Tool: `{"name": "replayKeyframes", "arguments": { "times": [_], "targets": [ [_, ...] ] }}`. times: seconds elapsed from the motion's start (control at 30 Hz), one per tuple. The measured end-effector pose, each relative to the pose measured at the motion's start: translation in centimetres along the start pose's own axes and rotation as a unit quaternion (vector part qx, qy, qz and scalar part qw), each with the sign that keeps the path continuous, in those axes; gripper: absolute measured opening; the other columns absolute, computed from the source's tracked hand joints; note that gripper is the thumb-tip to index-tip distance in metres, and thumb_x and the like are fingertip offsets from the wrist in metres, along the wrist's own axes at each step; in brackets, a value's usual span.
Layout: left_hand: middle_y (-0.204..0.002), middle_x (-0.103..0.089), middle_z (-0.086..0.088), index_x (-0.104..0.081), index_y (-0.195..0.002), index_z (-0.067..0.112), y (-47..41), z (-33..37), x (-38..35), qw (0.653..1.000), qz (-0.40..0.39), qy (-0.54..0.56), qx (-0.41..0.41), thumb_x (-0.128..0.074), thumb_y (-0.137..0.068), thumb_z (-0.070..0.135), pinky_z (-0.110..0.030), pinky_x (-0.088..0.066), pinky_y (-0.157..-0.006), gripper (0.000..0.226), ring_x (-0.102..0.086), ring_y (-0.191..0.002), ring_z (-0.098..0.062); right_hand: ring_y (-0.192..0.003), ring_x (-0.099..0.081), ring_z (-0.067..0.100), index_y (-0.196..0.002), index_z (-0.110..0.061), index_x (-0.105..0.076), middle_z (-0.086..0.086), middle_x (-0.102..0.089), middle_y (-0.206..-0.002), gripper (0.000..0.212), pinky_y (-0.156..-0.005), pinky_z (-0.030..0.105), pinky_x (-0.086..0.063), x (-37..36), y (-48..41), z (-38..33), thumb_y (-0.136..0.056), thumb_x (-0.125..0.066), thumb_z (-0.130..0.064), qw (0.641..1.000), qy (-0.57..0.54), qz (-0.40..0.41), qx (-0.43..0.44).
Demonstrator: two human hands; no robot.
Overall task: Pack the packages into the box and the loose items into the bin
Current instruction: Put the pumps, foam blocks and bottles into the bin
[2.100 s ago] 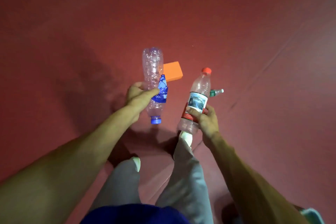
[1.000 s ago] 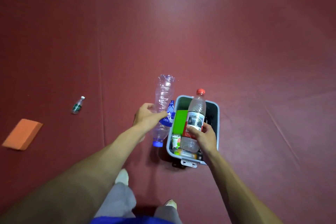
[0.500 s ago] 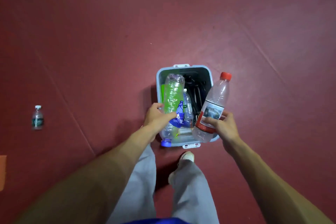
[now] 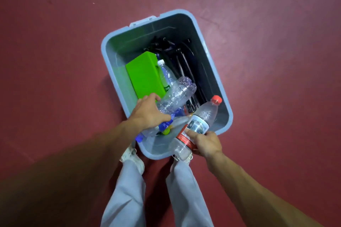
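Observation:
A grey-blue plastic bin stands on the red floor right in front of my feet. My left hand grips a crushed clear bottle with a blue cap and torn blue label, held low inside the bin's near left part. My right hand holds a clear bottle with a red cap and red-and-white label, tilted over the bin's near right rim. Inside lie a green block, a small clear bottle with a green label and dark tangled cables.
Red floor surrounds the bin on every side. My two legs in grey trousers and white shoes stand against the bin's near edge.
I have come close over the bin. My left hand has lowered the crushed bottle into it, and my right hand has brought the red-capped bottle over the near rim.

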State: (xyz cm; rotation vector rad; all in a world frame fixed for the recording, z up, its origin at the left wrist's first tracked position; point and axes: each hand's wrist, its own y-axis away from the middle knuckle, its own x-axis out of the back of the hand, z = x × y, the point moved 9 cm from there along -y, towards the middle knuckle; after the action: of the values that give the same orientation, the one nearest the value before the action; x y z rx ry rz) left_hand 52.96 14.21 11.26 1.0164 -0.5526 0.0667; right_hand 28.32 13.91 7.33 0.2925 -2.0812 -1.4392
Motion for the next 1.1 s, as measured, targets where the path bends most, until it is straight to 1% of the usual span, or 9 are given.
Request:
{"name": "replayKeyframes", "arguments": {
  "times": [0.17, 0.3, 0.37, 0.5, 0.6, 0.8, 0.87, 0.97, 1.1],
  "targets": [
    [-0.126, -0.047, -0.009, -0.051, -0.129, 0.020, -4.0, -1.7, -5.2, 0.998, 0.009, -0.067, -0.007, -0.074, -0.070, 0.027, -0.039, -0.041, -0.102, 0.063, -0.046, -0.122, -0.028, -0.077, -0.072, 0.027, -0.093, -0.011, -0.067, 0.009, -0.073, -0.087, 0.079, -0.074, 0.043, -0.060, -1.5, -4.6, 2.5, -0.034, -0.081, -0.063, 0.997, -0.063, 0.006, -0.039],
    [-0.144, -0.034, -0.013, -0.039, -0.141, 0.016, -3.8, -2.6, -7.1, 0.992, -0.058, -0.111, 0.030, -0.074, -0.074, 0.034, -0.044, -0.034, -0.109, 0.078, -0.035, -0.134, -0.030, -0.075, -0.071, 0.032, -0.085, -0.003, -0.068, 0.017, -0.073, -0.086, 0.028, -0.061, 0.036, -0.059, -2.6, -3.7, 2.1, -0.069, -0.080, -0.022, 0.995, -0.053, -0.034, -0.079],
    [-0.143, -0.037, -0.013, -0.044, -0.138, 0.015, -3.0, -2.4, -6.6, 0.995, -0.049, -0.072, 0.040, -0.071, -0.078, 0.031, -0.044, -0.036, -0.109, 0.068, -0.038, -0.132, -0.029, -0.077, -0.071, 0.032, -0.091, 0.001, -0.068, 0.018, -0.073, -0.088, 0.026, -0.051, 0.028, -0.054, -2.3, -2.8, 1.6, -0.069, -0.074, -0.011, 0.995, -0.030, -0.044, -0.079],
    [-0.131, -0.053, -0.007, -0.056, -0.127, 0.016, -1.1, -1.2, -2.2, 0.999, 0.010, 0.016, 0.032, -0.061, -0.085, 0.024, -0.029, -0.041, -0.095, 0.044, -0.052, -0.117, -0.024, -0.073, -0.062, 0.026, -0.088, -0.007, -0.062, 0.011, -0.062, -0.082, 0.012, -0.069, 0.041, -0.060, -0.9, -0.7, -3.2, -0.077, -0.065, -0.009, 0.999, 0.010, -0.040, -0.003],
    [-0.116, -0.060, -0.004, -0.059, -0.122, 0.015, 0.8, -0.7, 1.1, 0.996, 0.033, 0.082, 0.032, -0.059, -0.086, 0.019, -0.022, -0.039, -0.085, 0.036, -0.056, -0.103, -0.020, -0.073, -0.055, 0.023, -0.086, -0.007, -0.059, 0.012, -0.057, -0.080, 0.005, -0.065, 0.033, -0.056, -1.1, 1.6, -7.6, -0.082, -0.058, -0.005, 0.995, 0.038, -0.075, 0.060],
    [-0.067, -0.050, 0.009, -0.065, -0.114, 0.013, 5.7, -3.4, 8.3, 0.975, 0.103, 0.196, 0.022, -0.057, -0.085, 0.013, -0.024, -0.043, -0.068, 0.030, -0.049, -0.059, -0.009, -0.072, -0.050, 0.023, -0.084, -0.010, -0.052, 0.012, -0.051, -0.078, 0.007, -0.068, 0.036, -0.049, -5.7, 7.5, -14.7, -0.087, -0.054, -0.004, 0.973, 0.113, -0.112, 0.169],
    [-0.063, -0.050, 0.011, -0.066, -0.111, 0.013, 7.9, -6.0, 10.4, 0.965, 0.138, 0.222, 0.026, -0.057, -0.085, 0.012, -0.013, -0.039, -0.052, 0.027, -0.043, -0.051, -0.002, -0.071, -0.054, 0.021, -0.087, -0.010, -0.055, 0.009, -0.055, -0.079, 0.004, -0.070, 0.036, -0.051, -8.2, 9.6, -16.1, -0.087, -0.056, -0.005, 0.965, 0.133, -0.118, 0.195],
    [-0.070, -0.056, 0.010, -0.065, -0.109, 0.015, 12.3, -11.3, 12.9, 0.948, 0.173, 0.263, 0.040, -0.058, -0.087, 0.013, -0.002, -0.035, -0.047, 0.024, -0.050, -0.059, -0.005, -0.069, -0.054, 0.020, -0.089, -0.011, -0.055, 0.006, -0.055, -0.076, 0.005, -0.071, 0.037, -0.050, -13.3, 13.3, -16.7, -0.088, -0.056, -0.006, 0.954, 0.151, -0.134, 0.224],
    [-0.080, -0.059, 0.009, -0.065, -0.111, 0.019, 19.0, -22.0, 15.4, 0.926, 0.207, 0.306, 0.072, -0.057, -0.087, 0.016, -0.009, -0.036, -0.055, 0.026, -0.052, -0.070, -0.008, -0.055, -0.046, 0.015, -0.076, -0.016, -0.050, 0.003, -0.045, -0.066, 0.019, -0.054, 0.026, -0.040, -23.4, 19.8, -14.5, -0.089, -0.050, -0.001, 0.931, 0.200, -0.179, 0.248]
  ]
}}
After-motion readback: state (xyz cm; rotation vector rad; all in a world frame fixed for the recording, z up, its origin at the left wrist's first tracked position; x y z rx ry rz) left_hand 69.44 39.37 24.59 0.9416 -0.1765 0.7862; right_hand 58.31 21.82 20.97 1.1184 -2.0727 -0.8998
